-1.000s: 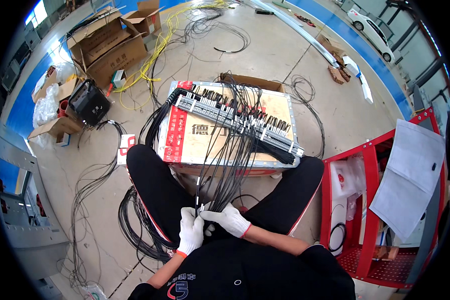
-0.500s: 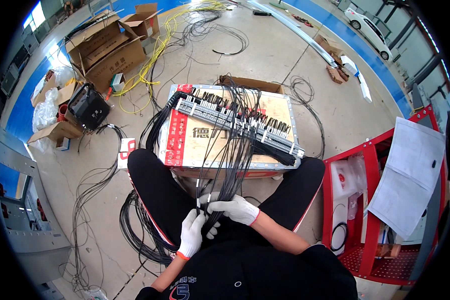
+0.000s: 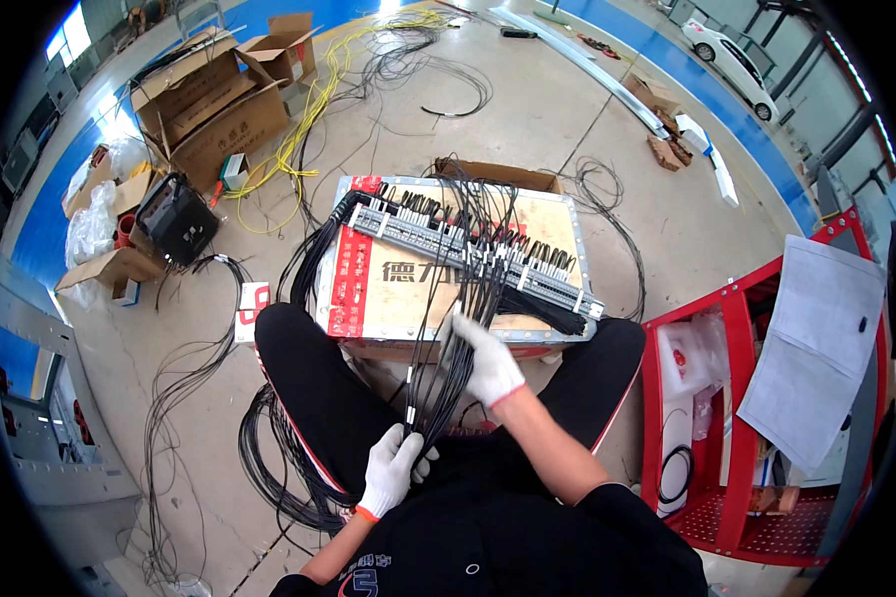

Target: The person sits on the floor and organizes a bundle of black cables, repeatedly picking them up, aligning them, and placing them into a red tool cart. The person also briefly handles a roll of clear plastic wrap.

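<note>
A bundle of thin black wires (image 3: 455, 373) hangs from a grey terminal strip (image 3: 428, 237) toward my lap. White marker sleeves show on a few of the wires. My left hand (image 3: 390, 470), in a white glove, is closed round the lower part of the bundle. Higher up, near the front edge of the wooden case, my gloved right hand (image 3: 488, 366) curls round the same wires; its fingers are partly hidden behind them. The strip lies slantwise across the wooden case (image 3: 388, 313), with short looped wires along its far side.
Coiled black cable (image 3: 274, 468) lies on the floor by my left leg. A red metal rack (image 3: 732, 373) with paper sheets (image 3: 816, 348) stands at the right. Cardboard boxes (image 3: 219, 109), a black case (image 3: 176, 219) and yellow cable (image 3: 304, 139) occupy the far left.
My right hand has moved up and away along the wires, from beside my left hand to near the case. My left hand keeps its hold, slightly lower.
</note>
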